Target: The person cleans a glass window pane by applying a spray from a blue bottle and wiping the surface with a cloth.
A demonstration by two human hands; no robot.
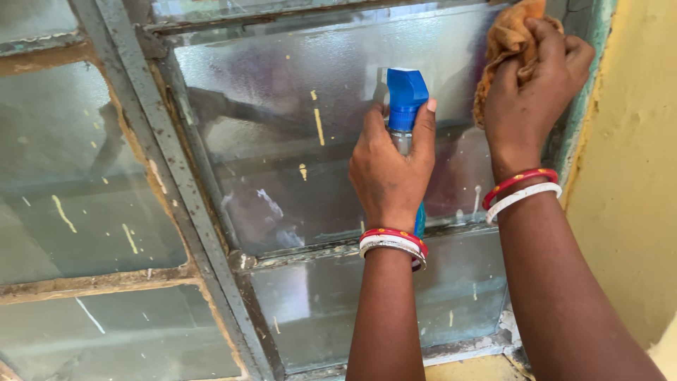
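Forearms are coming up from the bottom of the view, each wrist ringed with red and white bangles [392, 242]. Nearest to us, the left hand [391, 176] is wrapping a full, closed grip around the neck of a clear plastic spray bottle with a bright blue trigger head [405, 95], one fingertip riding up beside the head; the nozzle is pointing at the frosted glass pane [282, 134] just ahead. Beyond and to the right, the right hand [529, 88] is clenching a crumpled orange-brown cloth [506, 39] in a tight fist, pressing it against the upper right corner of that same pane, hard by the grey-green painted metal window frame [187, 190]. Flecks of pale yellow paint are dotting the glass, and the yellow plastered wall [635, 176] is rising just beside the cloth hand.

Doing this well, to my eye, means keeping the bottle upright and the nozzle squared to the glass, close enough that the mist is landing on the pane and not the wall. The cloth wants flattening out so more of it is touching the glass, and working from that top corner downwards should stop drips streaking over cleaned glass. The paint flecks will likely need firmer, patient rubbing.
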